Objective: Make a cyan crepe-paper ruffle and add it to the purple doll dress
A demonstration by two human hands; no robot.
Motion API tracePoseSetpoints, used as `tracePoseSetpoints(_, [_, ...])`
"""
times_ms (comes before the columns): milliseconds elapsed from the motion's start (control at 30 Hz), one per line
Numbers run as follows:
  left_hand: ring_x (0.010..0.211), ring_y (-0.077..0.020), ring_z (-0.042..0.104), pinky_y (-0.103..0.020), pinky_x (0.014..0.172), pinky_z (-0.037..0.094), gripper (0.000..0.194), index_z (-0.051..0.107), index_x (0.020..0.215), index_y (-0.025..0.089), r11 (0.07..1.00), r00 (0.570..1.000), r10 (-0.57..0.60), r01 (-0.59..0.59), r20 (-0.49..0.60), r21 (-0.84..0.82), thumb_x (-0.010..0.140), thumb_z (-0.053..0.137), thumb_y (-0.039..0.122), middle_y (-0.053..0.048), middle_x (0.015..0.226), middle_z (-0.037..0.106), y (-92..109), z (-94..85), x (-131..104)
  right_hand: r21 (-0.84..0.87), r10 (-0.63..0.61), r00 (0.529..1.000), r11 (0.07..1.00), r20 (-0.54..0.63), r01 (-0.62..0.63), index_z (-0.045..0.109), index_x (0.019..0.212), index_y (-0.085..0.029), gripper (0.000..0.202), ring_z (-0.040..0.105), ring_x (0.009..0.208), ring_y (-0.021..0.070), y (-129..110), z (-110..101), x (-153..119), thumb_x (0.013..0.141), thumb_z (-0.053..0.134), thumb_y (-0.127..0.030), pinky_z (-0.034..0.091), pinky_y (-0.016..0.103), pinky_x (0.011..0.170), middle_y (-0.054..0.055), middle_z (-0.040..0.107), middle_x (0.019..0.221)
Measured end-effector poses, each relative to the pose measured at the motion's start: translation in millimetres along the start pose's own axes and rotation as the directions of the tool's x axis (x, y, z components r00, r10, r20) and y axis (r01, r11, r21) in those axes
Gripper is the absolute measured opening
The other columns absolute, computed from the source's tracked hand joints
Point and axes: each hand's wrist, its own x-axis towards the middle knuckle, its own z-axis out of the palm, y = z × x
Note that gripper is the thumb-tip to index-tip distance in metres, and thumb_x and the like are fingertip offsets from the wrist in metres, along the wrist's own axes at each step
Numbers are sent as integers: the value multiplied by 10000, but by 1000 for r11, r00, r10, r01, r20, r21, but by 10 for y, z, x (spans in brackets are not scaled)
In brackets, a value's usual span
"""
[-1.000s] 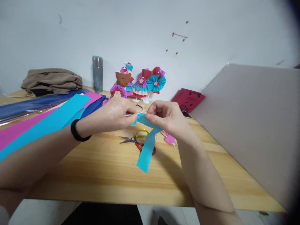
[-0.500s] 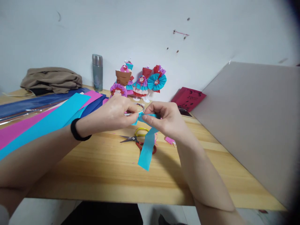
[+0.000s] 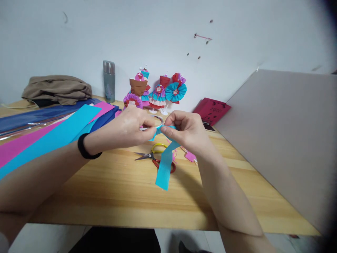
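A turquoise paper strip (image 3: 165,167) is pinched between my two hands above the table, its loose end hanging down toward the wood. My left hand (image 3: 134,126) grips the strip's short end between thumb and forefinger. Close beside it, my right hand (image 3: 185,130) pinches the strip near the same spot, where the paper looks gathered or folded; fingers hide the details. Beneath the hanging end lie scissors (image 3: 150,155) with one yellow and one red handle, blades apart. Right behind the fingertips a ring-shaped roll (image 3: 159,120), perhaps tape, is partly hidden.
Coloured paper sheets (image 3: 71,123) cover the table's left side. Small paper dresses on stands (image 3: 160,92) line the wall beside a bottle (image 3: 109,81). A brown cloth (image 3: 56,89), a pink bag (image 3: 212,110) and pink scraps (image 3: 190,156) also lie there. A pale panel (image 3: 279,133) borders the right.
My right hand has lifted slightly, its fingers shifting along the strip. The hanging end has swung a little to the right. My left hand keeps nearly the same place.
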Motion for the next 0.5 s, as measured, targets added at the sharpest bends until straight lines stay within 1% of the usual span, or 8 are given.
tracePoseSetpoints(100, [485, -52, 314, -250, 534, 241, 240, 445, 535, 143, 1000, 1000, 1, -1, -1, 5, 763, 476, 76, 60, 494, 395, -2, 3, 7, -2, 24, 1000, 1000, 14, -24, 565, 657, -183, 187, 396, 512, 83, -14, -7, -8, 724, 707, -285, 309, 244, 484, -43, 501, 561])
tracePoseSetpoints(200, [484, -55, 317, -261, 525, 228, 261, 440, 530, 145, 1000, 1000, -26, 26, 5, 8, 781, 490, 99, 52, 493, 414, -4, 6, 15, -24, 31, 999, 999, 36, -30, 594, 662, -175, 168, 397, 521, 84, -42, -17, -23, 732, 699, -287, 318, 243, 492, -40, 502, 562])
tracePoseSetpoints(300, [486, -62, 316, -269, 518, 218, 284, 437, 526, 151, 999, 999, -48, 48, -1, 9, 800, 506, 130, 46, 491, 418, -10, 12, 20, -42, 17, 998, 999, 57, -14, 623, 669, -170, 135, 414, 543, 91, -61, -21, -35, 733, 681, -274, 335, 244, 510, -31, 524, 575])
tracePoseSetpoints(400, [484, -60, 308, -270, 517, 213, 294, 414, 513, 150, 1000, 999, -31, 31, -14, 4, 792, 504, 126, 47, 485, 396, -17, 19, 20, -35, -19, 996, 999, 85, 22, 647, 679, -169, 113, 445, 574, 101, -59, -17, -38, 727, 669, -269, 353, 249, 534, -17, 568, 608])
tracePoseSetpoints(500, [480, -55, 310, -269, 516, 212, 298, 407, 510, 145, 1000, 999, -24, 24, -21, 9, 791, 502, 121, 47, 485, 398, -19, 21, 17, -28, -29, 996, 999, 85, 32, 650, 682, -167, 105, 448, 576, 101, -50, -14, -35, 730, 666, -259, 358, 251, 541, -19, 568, 605])
